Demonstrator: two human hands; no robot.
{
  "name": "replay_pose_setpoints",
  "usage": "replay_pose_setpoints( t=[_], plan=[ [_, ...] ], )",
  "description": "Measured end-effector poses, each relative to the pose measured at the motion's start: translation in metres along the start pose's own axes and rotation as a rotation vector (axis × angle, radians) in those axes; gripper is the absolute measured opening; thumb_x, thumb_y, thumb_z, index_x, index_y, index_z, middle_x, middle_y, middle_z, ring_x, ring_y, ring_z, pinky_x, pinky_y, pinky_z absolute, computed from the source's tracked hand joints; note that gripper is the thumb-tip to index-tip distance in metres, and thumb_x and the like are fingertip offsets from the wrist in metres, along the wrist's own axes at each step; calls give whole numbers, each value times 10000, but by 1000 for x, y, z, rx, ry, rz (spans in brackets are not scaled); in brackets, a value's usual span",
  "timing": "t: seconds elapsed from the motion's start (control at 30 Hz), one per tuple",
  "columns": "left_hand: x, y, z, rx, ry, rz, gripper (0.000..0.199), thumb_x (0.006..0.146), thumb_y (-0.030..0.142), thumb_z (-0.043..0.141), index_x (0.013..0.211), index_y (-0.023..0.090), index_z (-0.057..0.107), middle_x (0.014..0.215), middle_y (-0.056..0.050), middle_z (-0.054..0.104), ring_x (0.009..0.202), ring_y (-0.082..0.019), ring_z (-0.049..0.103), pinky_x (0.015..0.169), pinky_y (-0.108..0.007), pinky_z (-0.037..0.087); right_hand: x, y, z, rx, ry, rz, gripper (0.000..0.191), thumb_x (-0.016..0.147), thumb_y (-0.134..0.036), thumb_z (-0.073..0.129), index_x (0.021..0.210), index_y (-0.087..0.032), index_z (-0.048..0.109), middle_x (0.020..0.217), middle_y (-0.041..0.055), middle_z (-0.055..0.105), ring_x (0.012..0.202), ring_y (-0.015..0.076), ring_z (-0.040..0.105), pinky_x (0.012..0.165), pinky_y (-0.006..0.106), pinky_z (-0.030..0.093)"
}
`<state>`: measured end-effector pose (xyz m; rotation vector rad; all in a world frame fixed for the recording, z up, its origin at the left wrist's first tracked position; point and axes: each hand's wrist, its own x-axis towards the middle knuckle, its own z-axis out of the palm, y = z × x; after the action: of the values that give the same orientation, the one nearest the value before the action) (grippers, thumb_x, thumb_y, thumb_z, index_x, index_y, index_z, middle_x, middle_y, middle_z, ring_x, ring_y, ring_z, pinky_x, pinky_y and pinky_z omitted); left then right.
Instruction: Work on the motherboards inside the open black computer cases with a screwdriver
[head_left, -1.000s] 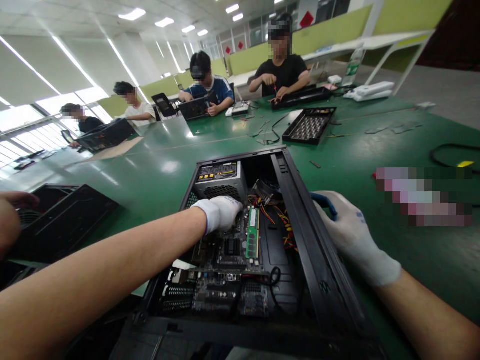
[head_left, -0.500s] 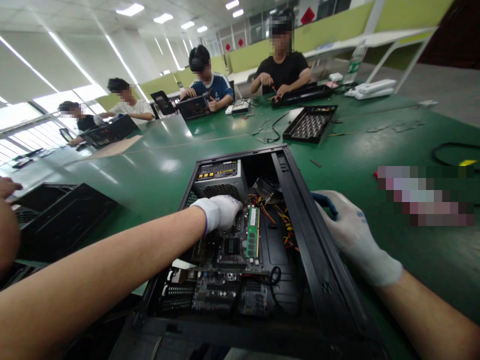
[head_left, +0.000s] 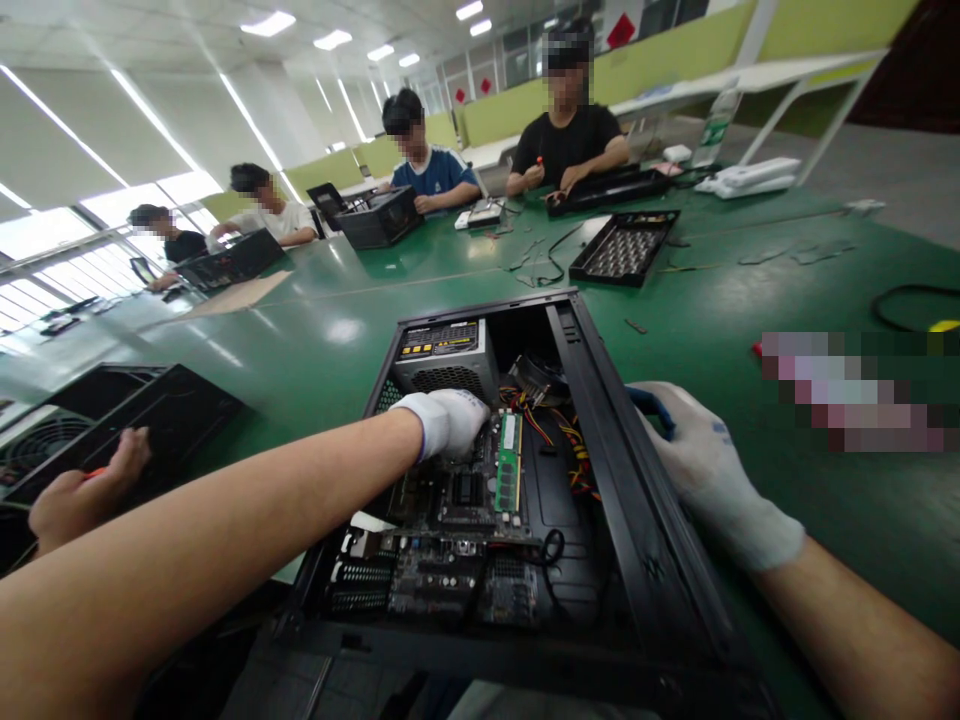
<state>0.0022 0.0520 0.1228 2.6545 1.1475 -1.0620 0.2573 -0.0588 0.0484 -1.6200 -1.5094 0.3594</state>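
An open black computer case (head_left: 622,480) lies in front of me on the green table. Inside it, my gloved left hand (head_left: 454,422) reaches down onto the motherboard (head_left: 457,520), just below the power supply (head_left: 442,355). Its fingers are curled downward, and whatever is at their tips is hidden. A green memory stick (head_left: 509,465) stands in its slot to the right of that hand. My gloved right hand (head_left: 697,460) is bent around the outside of the case's right wall, its blue palm side partly showing. Coloured power cables (head_left: 574,440) run along the inner right side.
On the left, a co-worker's hand (head_left: 90,485) holds something orange over another black case (head_left: 187,400). A black perforated tray (head_left: 624,247) lies farther back. Several people work across the table. A pixelated object (head_left: 847,390) and a black cable (head_left: 915,290) are at the right.
The co-worker's hand at the left has come into view over the neighbouring case. Across the table, a person has tilted their case down. My two hands have hardly moved.
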Motion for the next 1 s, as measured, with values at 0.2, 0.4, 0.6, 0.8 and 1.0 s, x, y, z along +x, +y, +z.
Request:
replay_pose_setpoints(
  t=[0.2,0.4,0.6,0.8,1.0],
  plan=[
    [0,0,1,-35,-16,12,617,627,255,862,1225,158,742,1222,-165,764,1106,-345,729,978,-387,580,-2,-4,1,42,-10,-5,383,916,-561,552,1052,-238,706,1066,107,735,1014,325,689,919,495,545],
    [-2,-3,-1,-73,-4,-26,724,536,338,899,1224,206,714,1188,-122,777,1125,-323,728,985,-340,575,-1,1,-2,72,-59,38,509,926,-647,545,1138,-220,725,1133,116,746,1069,337,690,980,526,541],
    [-29,0,-10,-142,186,-4,687,793,526,691,1336,115,598,1277,-200,721,1171,-345,710,980,-394,581,-3,9,-6,335,-207,33,654,957,-705,470,1429,-279,622,1435,110,666,1339,363,600,1176,566,430],
    [-89,2,-11,-264,477,65,367,934,446,529,1122,158,656,1134,-165,750,1049,-321,739,864,-391,589,-14,0,-5,441,-236,-13,751,896,-710,504,1567,-374,498,1621,12,483,1533,364,371,1275,553,267],
    [-189,22,15,-363,679,73,223,1020,377,500,888,236,613,918,-41,728,846,-210,710,759,-307,534,-7,-22,12,438,-288,69,846,865,-728,543,1604,-327,448,1608,43,495,1509,392,406,1245,595,317]
  ],
)
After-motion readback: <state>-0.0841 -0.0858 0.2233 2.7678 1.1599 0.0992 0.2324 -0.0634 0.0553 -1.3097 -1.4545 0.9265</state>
